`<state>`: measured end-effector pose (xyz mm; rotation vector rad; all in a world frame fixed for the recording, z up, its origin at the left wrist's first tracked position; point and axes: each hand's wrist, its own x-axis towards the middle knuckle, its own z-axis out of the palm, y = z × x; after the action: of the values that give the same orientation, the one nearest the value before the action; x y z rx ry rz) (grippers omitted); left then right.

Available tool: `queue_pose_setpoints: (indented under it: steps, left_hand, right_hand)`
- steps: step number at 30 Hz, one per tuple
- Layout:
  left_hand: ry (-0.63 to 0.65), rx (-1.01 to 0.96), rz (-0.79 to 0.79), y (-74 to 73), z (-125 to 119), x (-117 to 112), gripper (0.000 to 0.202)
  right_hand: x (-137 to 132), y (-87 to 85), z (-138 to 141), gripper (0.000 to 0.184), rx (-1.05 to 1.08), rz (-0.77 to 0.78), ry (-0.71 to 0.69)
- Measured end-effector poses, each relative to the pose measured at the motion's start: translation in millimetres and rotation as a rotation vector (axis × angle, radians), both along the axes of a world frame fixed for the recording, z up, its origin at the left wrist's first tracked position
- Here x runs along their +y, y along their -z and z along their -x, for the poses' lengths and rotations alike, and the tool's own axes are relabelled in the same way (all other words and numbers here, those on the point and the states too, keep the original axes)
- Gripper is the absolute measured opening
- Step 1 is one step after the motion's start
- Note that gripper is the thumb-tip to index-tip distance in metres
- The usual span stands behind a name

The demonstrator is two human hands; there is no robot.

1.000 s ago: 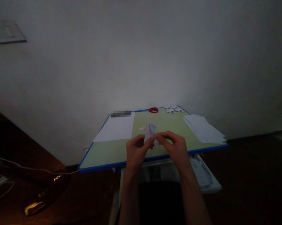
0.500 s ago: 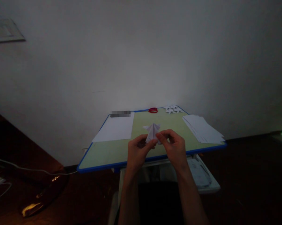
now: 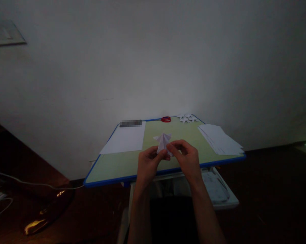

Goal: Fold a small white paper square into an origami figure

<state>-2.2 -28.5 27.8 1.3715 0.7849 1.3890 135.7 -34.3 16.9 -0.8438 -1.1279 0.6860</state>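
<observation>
A small folded white paper figure (image 3: 163, 142), pointed at the top with a flap sticking out on each side, is held up over the near part of the table. My left hand (image 3: 149, 162) pinches its lower left edge, thumb in front. On the lower right side, my right hand (image 3: 185, 154) grips the same figure between thumb and fingers. Both hands are closed on it, and their fingertips behind the paper are hidden.
The pale green table (image 3: 117, 169) has a blue rim. Red-handled scissors (image 3: 166, 119) lie at its back edge, beside several folded paper figures (image 3: 187, 118). White sheets (image 3: 220, 139) lie at right, another white sheet (image 3: 127, 139) at left under a blurred dark object (image 3: 130, 123).
Both hands and the paper figure have shifted slightly to the left. The grip of each hand on the paper looks much the same.
</observation>
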Motion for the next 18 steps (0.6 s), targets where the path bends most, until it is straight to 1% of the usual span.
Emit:
queue_pose_setpoints:
  steps: [8,12,18]
  left_hand:
    - [-0.004,0.089,-0.027,-4.3,1.3,-4.3,0.021]
    - [-0.002,0.113,-0.026,-5.6,0.4,-4.8,0.022]
    - [-0.003,0.158,-0.034,-5.2,0.0,-5.1,0.025]
  right_hand:
    - [-2.5,-1.5,-1.7,0.020,-0.005,-0.021,-0.020]
    - [-3.7,-2.6,-3.0,0.018,-0.021,-0.027,0.017]
    - [-4.5,-4.3,-4.2,0.012,-0.095,-0.090,0.078]
